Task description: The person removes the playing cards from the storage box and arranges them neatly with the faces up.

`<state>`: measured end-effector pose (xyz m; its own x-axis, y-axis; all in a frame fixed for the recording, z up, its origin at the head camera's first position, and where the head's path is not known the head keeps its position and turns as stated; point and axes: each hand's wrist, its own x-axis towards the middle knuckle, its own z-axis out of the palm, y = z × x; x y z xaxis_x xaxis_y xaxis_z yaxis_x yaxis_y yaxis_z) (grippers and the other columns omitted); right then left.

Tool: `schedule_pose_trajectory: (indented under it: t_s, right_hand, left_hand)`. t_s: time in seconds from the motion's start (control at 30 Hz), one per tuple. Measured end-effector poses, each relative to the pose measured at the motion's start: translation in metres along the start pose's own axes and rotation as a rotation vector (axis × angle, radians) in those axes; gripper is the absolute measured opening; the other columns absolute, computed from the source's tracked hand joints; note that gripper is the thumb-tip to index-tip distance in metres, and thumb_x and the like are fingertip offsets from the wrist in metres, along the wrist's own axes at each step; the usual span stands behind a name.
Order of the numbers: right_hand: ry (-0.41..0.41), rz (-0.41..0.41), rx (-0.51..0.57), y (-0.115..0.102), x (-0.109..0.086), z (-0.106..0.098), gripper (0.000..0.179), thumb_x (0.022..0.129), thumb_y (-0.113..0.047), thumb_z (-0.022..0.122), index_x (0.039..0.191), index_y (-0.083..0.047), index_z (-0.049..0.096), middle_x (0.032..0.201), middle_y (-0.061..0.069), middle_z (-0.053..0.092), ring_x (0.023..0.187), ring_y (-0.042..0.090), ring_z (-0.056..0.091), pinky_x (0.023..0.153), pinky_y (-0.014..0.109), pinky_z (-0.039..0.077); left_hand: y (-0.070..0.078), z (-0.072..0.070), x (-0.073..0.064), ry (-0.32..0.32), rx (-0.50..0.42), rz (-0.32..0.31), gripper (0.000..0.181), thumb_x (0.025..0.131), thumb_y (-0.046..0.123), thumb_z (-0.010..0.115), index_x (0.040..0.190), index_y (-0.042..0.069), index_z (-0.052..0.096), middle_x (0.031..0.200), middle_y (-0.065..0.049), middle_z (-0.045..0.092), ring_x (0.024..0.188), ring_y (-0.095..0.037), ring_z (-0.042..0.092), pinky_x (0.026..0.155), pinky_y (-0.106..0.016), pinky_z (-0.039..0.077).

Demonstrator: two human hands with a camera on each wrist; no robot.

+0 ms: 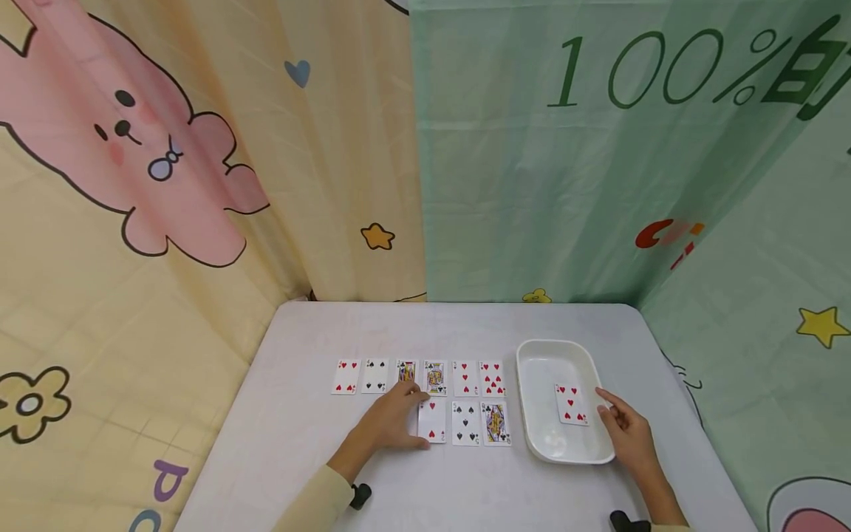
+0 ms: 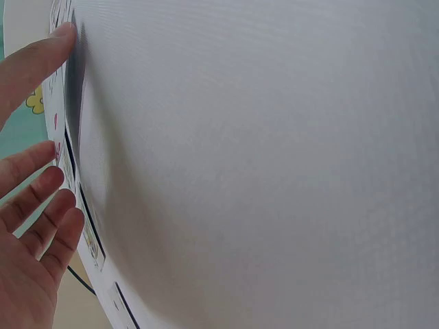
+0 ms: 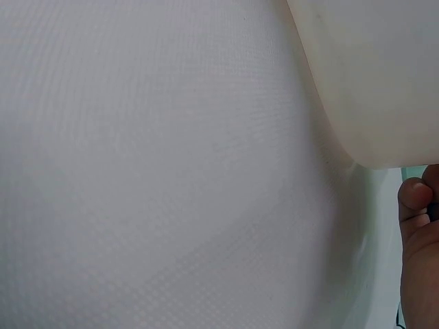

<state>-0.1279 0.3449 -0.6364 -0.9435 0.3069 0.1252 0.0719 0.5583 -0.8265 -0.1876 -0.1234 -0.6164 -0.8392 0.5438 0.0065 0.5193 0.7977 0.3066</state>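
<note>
My left hand [image 1: 397, 417] spans a playing card [image 1: 433, 423] with red hearts at the left of the lower row. Its thumb is at the card's near end and a forefinger at the far end; in the left wrist view the card's near edge shows a dark gap under it. My right hand [image 1: 630, 436] is beside the right rim of a white tray [image 1: 532, 436], forefinger reaching to the rim and the other fingers bent. Inside the tray lies another hearts card [image 1: 571, 405]. In the right wrist view the fingers [image 3: 416, 195] are just below the tray's corner.
An upper row of several face-up cards runs across the white table [image 1: 299, 443], including a face card [image 1: 435, 378] and a hearts card [image 1: 492, 378]. The lower row also has a spades card [image 1: 465, 423] and a face card [image 1: 496, 423]. Printed curtains [image 1: 532, 185] surround the table.
</note>
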Motion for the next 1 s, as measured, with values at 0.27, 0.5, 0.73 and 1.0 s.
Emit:
schedule_pose_trajectory:
  t_s: [0.27,0.5,0.73,1.0]
  right_hand:
    - [0.001,-0.007,-0.001,0.0008,-0.0004,0.0,0.036,0.105,-0.017,0.061,0.139,-0.009,0.064,0.083,0.002,0.045,0.065,0.008,0.04,0.051,0.024,0.037]
    - [0.007,-0.005,0.001,0.0012,0.0,0.0005,0.036,0.105,-0.02,0.061,0.139,-0.01,0.064,0.084,0.002,0.046,0.066,0.009,0.041,0.052,0.024,0.038]
    - [-0.002,0.01,-0.003,0.0012,-0.0005,0.0012,0.037,0.105,-0.02,0.061,0.14,-0.011,0.064,0.084,0.003,0.046,0.066,0.009,0.042,0.052,0.024,0.038]
    - [-0.005,0.01,-0.011,0.0004,0.0006,0.0001,0.037,0.105,-0.021,0.06,0.141,-0.011,0.063,0.085,0.003,0.047,0.067,0.009,0.042,0.052,0.023,0.039]
  left_hand:
    - [-0.0023,0.004,-0.0019,-0.027,0.016,-0.013,0.085,0.071,0.067,0.082,0.141,0.023,0.063,0.131,0.0,0.058,0.12,-0.017,0.054,0.102,-0.036,0.052]
    - [-0.0018,0.0054,0.0012,-0.007,0.025,0.006,0.085,0.07,0.069,0.082,0.139,0.022,0.064,0.125,0.002,0.06,0.113,-0.015,0.054,0.099,-0.032,0.053]
    - [-0.0014,0.0043,0.0013,-0.027,0.025,-0.007,0.088,0.07,0.07,0.082,0.141,0.022,0.063,0.126,0.002,0.06,0.113,-0.015,0.053,0.098,-0.033,0.053]
    - [-0.001,0.0053,0.0006,-0.004,0.039,0.003,0.089,0.07,0.072,0.08,0.142,0.023,0.062,0.128,0.001,0.06,0.114,-0.016,0.054,0.098,-0.035,0.053]
